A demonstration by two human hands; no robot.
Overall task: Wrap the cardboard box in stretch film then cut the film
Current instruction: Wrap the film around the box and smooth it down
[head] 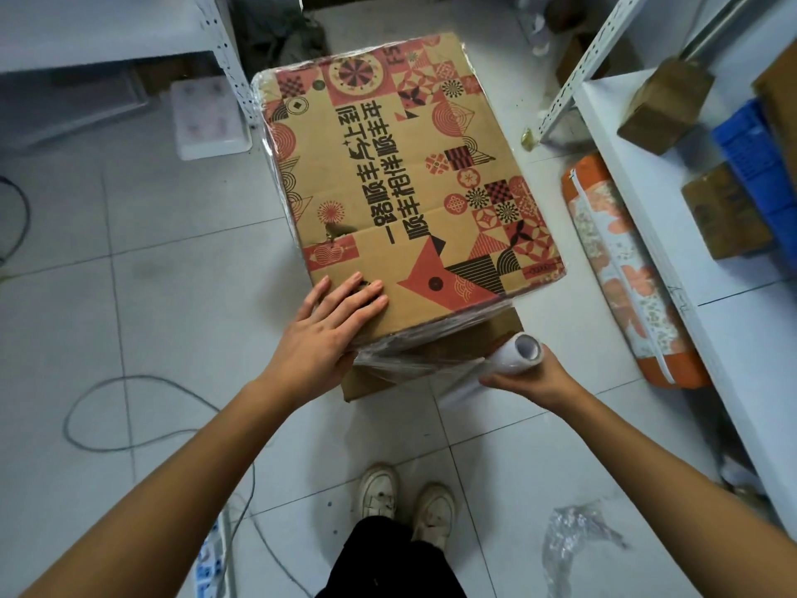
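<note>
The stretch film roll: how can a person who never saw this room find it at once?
Start at the big printed cardboard box in the middle of the floor. At its near right corner, the right hand grips the stretch film roll: a white tube with clear film running to the box.

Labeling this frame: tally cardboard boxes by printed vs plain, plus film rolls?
Printed cardboard box: 1
Plain box under it: 1
Plain boxes on the shelf: 2
Stretch film roll: 1
Total: 5

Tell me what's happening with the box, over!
Left hand flat on printed brown cardboard box. Right hand grips white stretch-film roll, film still uncut, stretched to box's near side. Nothing blocking.
</note>
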